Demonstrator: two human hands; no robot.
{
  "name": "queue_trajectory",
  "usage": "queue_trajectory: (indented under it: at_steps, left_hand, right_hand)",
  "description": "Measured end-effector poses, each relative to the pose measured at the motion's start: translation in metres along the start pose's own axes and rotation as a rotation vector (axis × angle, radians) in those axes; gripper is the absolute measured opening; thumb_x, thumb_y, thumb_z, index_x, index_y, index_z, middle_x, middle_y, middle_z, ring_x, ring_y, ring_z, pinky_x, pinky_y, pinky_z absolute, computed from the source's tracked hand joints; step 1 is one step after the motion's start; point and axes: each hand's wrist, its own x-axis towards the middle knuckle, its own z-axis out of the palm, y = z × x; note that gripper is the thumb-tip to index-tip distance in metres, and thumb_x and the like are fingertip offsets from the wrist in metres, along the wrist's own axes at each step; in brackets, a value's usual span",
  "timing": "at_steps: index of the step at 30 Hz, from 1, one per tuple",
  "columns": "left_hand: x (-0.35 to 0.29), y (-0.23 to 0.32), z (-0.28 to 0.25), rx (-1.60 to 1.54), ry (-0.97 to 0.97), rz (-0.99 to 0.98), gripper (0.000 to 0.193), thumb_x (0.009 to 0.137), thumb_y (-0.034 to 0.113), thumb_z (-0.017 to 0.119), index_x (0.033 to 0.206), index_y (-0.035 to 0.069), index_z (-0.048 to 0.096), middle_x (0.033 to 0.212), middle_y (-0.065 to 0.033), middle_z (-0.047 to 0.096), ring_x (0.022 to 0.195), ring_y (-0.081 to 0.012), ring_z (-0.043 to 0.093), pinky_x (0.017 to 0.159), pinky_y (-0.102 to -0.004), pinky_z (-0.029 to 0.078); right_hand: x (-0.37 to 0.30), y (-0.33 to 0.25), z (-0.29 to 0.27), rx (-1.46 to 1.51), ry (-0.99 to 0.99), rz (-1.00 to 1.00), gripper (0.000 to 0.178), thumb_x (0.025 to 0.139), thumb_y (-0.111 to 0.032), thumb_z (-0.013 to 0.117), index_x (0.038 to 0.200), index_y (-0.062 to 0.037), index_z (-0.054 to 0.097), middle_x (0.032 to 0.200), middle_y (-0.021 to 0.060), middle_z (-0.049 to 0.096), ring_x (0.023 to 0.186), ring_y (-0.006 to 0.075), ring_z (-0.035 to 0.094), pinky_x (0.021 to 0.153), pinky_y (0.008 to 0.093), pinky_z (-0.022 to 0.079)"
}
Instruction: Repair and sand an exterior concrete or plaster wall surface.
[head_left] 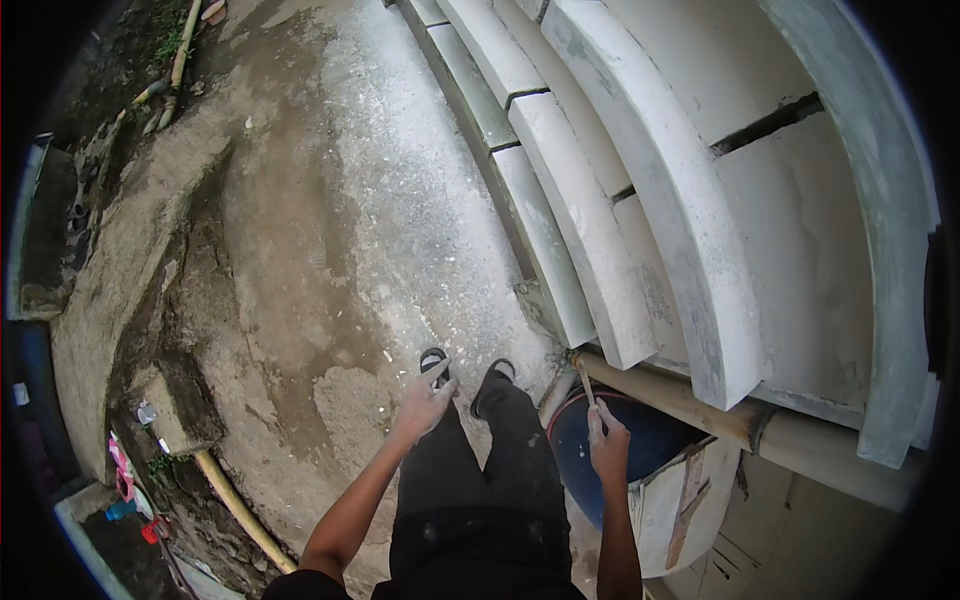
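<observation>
My left hand [425, 408], dusted white, hangs above my dark trousers with a finger stretched out and nothing visible in it. On the other side, my right hand [608, 440] is closed around a thin, pale stick-like tool [587, 385]. Its exact kind is too small to make out. The tool points up and away, its far end close to the end of a bamboo pole [660, 388]. Just beyond stand pale, stepped slabs [590, 240] with a whitish, plaster-like surface, nearest to my right hand.
Below my right arm sits a dark blue round container [600, 445] beside a worn white board [690, 510]. White dust and flakes cover the concrete path [410, 190]. At left, a rough ledge [120, 270] drops away past a stone block [175, 405] and another bamboo pole [240, 510].
</observation>
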Motion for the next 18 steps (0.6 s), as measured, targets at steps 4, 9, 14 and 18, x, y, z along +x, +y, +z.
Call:
queue_trajectory:
  at_steps: [4,9,14,18]
  left_hand:
    - [-0.054,-0.021,-0.076,0.023,0.161,-0.129,0.055,0.086,0.010,0.065,0.138,-0.003,0.052,0.066,-0.0009,0.054,0.061,-0.0090,0.052,0.057,-0.0288,0.043]
    - [-0.071,-0.015,-0.100,-0.592,0.466,-0.170,0.079,0.078,0.003,0.061,0.152,0.001,0.033,0.075,0.0008,0.052,0.059,-0.0099,0.049,0.057,-0.0237,0.045]
    - [-0.033,0.004,-0.090,-0.958,0.216,-0.102,0.071,0.083,0.008,0.057,0.150,0.002,0.035,0.087,-0.0059,0.061,0.061,-0.0131,0.057,0.054,-0.0267,0.048]
    - [0.020,-0.026,-0.068,-0.639,-0.153,-0.293,0.048,0.088,0.016,0.054,0.134,0.002,0.054,0.092,-0.0110,0.066,0.073,-0.0165,0.066,0.059,-0.0292,0.052]
  right_hand:
    - [-0.020,-0.005,-0.017,-0.149,-0.157,0.053,0.038,0.098,-0.024,0.053,0.121,0.0046,0.064,0.070,0.0153,0.067,0.058,0.0249,0.065,0.060,0.0383,0.047]
    - [-0.011,-0.049,-0.017,-0.139,0.109,-0.181,0.041,0.086,-0.018,0.068,0.121,0.0033,0.065,0.087,0.0215,0.070,0.078,0.0309,0.070,0.073,0.0406,0.051]
    - [0.010,-0.106,-0.015,-0.107,0.135,-0.038,0.042,0.080,-0.016,0.073,0.118,0.0010,0.067,0.100,0.0253,0.069,0.093,0.0412,0.067,0.084,0.0438,0.051]
    - [0.017,-0.124,0.007,0.000,-0.102,-0.107,0.032,0.080,-0.016,0.074,0.105,0.0035,0.068,0.093,0.0240,0.069,0.091,0.0417,0.066,0.081,0.0445,0.051]
